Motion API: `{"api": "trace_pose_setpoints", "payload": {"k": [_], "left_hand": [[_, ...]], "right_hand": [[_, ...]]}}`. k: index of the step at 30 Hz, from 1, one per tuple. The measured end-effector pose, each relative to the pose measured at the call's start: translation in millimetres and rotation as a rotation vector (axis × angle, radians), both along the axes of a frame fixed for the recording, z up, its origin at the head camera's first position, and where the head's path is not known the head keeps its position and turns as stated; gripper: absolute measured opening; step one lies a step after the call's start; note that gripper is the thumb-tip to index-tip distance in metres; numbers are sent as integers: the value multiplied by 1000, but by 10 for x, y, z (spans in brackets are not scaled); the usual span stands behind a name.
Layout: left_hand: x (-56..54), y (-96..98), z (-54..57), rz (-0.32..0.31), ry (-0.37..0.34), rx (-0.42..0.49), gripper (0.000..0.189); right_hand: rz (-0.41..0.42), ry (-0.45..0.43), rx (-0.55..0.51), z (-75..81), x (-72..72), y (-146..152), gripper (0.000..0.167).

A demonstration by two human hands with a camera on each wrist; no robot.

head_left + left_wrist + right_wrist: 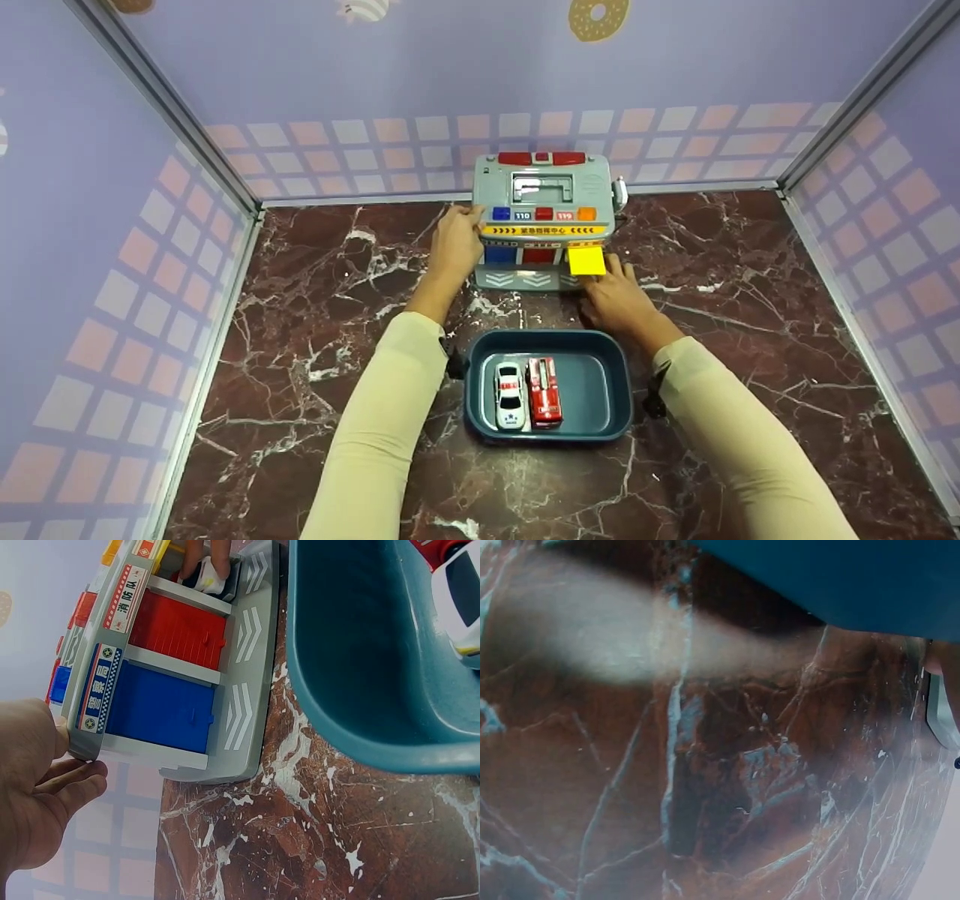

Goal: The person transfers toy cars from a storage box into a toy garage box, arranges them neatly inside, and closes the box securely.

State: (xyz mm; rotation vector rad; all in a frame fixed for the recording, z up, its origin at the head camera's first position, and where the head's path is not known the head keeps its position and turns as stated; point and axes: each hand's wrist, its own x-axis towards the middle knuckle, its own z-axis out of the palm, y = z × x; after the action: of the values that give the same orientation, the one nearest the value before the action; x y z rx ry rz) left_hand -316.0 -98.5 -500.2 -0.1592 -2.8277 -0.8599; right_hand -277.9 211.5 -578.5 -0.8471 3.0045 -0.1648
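Fingers (pixel 84 793) of our left hand (pixel 456 241) curled around the left corner of the toy station (pixel 594 186), seemingly to brace it, while our right hand (pixel 621 300) reached in below the raised yellow door (pixel 586 261), two fingertips (pixel 220 556) touching a small white car (pixel 213 580) there (pinched or merely pushed, we could not tell). A patrol car (pixel 509 397) and a red fire truck (pixel 544 395) lay side by side in the teal tub (pixel 600 390), placed, we judged, for easy reach.

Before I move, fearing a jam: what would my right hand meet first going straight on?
First the white toy car your right hand touches, then likely the garage under the yellow flap; depth is unclear.
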Motion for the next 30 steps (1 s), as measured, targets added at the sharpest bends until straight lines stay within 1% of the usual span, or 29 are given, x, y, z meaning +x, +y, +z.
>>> {"api": "trace_pose_setpoints", "payload": {"k": [3,10,12,17,23,27,30], "left_hand": [[4,8,13,1,-14,-8,34],[22,8,30,-4,17,-4,33],[21,6,26,-3,11,-1,33],[4,4,12,0,-11,1,34],[1,-3,10,3,-24,10,34],[9,-4,17,-3,-24,9,35],[9,0,13,-6,-22,7,35]], "right_hand": [[-8,-19,4,28,-8,1,60],[-3,-42,-9,78,-23,-2,60],[-6,-48,-8,80,-23,0,60],[0,-35,-12,86,-2,26,55],[40,10,-44,78,71,107,47],[82,45,-64,82,121,181,52],[103,49,-88,96,143,239,56]]}}
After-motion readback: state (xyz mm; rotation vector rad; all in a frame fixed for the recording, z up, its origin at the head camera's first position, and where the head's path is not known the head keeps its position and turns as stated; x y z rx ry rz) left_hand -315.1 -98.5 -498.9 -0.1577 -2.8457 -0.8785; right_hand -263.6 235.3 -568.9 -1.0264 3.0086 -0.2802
